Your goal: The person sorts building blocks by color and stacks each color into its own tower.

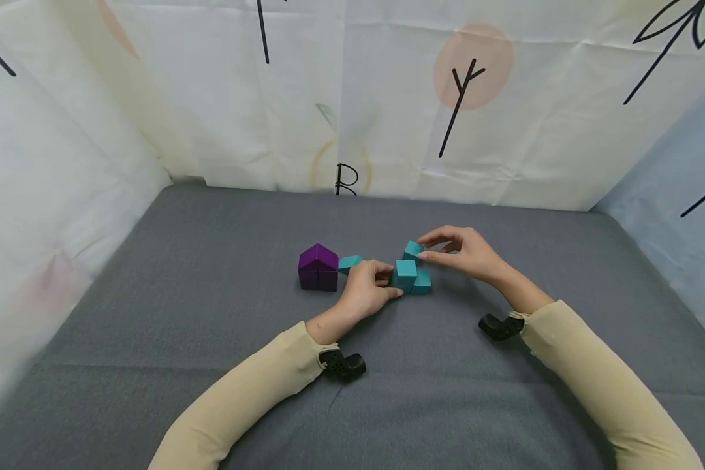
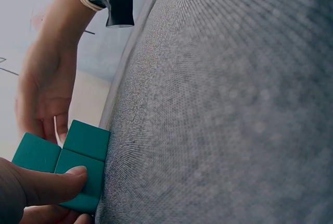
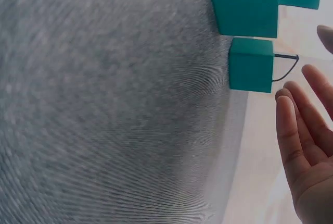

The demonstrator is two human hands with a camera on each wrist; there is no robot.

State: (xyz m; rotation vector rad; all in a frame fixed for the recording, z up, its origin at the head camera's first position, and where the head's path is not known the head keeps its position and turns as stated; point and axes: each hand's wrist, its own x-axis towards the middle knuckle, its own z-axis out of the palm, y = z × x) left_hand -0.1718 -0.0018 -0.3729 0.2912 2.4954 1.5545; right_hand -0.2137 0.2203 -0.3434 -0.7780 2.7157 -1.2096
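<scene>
My left hand [image 1: 364, 290] pinches a teal block [image 2: 92, 185] at the bottom of a small group, thumb on its near face. On top of it sits a teal cube [image 1: 405, 274], and another teal block [image 1: 422, 283] stands against its right side. Behind these, a further teal block [image 1: 412, 250] is close to the fingertips of my right hand [image 1: 461, 251]. In the right wrist view that block [image 3: 251, 65] stands apart from the right hand's extended fingers [image 3: 291, 140]. Part of the left hand's grip is hidden by the blocks.
Left of my left hand stands a purple house-shaped stack [image 1: 318, 269] with a peaked top. A teal slanted-sided block [image 1: 349, 263] lies between the stack and that hand. Grey cloth [image 1: 211, 313] covers the table, and a patterned white curtain [image 1: 388, 98] hangs behind.
</scene>
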